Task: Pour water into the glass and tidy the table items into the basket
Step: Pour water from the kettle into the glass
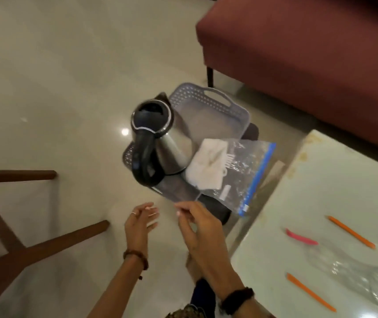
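In the head view, a grey perforated basket is sitting at the centre of the frame on a dark stool over the pale tiled floor. A steel electric kettle with a black handle is standing in the basket's left part, lid open. Just right of the kettle, a folded white cloth is lying inside a clear zip bag with a blue seal, the bag hanging over the basket's lower right rim.

Below the basket, the left hand is hovering with fingers straight and spread, holding nothing. The right hand is hanging beside it, fingers loosely bent and apart, gripping nothing, its fingertips just short of the basket's near rim.

At the lower right, the glass-topped table is carrying two orange sticks, a pink stick and a clear glass, blurred. A maroon sofa is filling the upper right; wooden chair legs are crossing the lower left.
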`<action>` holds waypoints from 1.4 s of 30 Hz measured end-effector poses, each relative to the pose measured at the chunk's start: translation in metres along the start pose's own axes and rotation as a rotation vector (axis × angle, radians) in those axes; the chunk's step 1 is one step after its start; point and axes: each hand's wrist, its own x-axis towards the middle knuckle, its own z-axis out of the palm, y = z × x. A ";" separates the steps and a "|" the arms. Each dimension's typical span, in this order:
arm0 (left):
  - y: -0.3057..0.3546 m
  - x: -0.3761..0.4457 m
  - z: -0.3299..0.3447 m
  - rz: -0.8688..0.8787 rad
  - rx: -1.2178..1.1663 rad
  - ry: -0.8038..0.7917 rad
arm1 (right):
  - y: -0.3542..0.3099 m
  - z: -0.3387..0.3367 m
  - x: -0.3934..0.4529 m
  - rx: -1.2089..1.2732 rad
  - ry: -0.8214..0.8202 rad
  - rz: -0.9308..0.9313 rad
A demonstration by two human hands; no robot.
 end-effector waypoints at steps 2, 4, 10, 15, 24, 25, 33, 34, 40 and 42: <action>0.018 0.035 -0.010 0.066 0.050 0.016 | -0.010 0.024 0.032 0.060 -0.017 0.021; 0.034 0.073 -0.017 0.131 0.103 0.030 | -0.018 0.054 0.067 0.110 -0.024 0.053; 0.058 0.123 0.004 0.254 0.231 -0.032 | -0.019 0.104 0.111 0.292 0.073 0.179; 0.047 0.132 0.004 0.221 0.261 0.032 | -0.021 0.132 0.123 0.487 0.353 0.207; 0.048 0.121 0.002 0.301 0.325 0.055 | -0.059 0.084 0.126 0.573 0.488 0.088; 0.048 0.116 0.000 0.350 0.365 0.097 | -0.062 0.077 0.116 0.577 0.477 0.082; 0.030 0.005 0.002 0.675 0.356 0.086 | -0.077 -0.023 0.003 0.668 0.368 0.064; 0.026 -0.011 0.005 0.684 0.343 0.048 | -0.076 -0.038 -0.013 0.661 0.351 0.064; -0.016 -0.119 0.054 0.691 0.378 -0.177 | -0.061 -0.150 -0.125 0.577 0.380 0.137; -0.039 -0.156 0.080 0.664 0.391 -0.283 | -0.053 -0.188 -0.163 0.523 0.394 0.178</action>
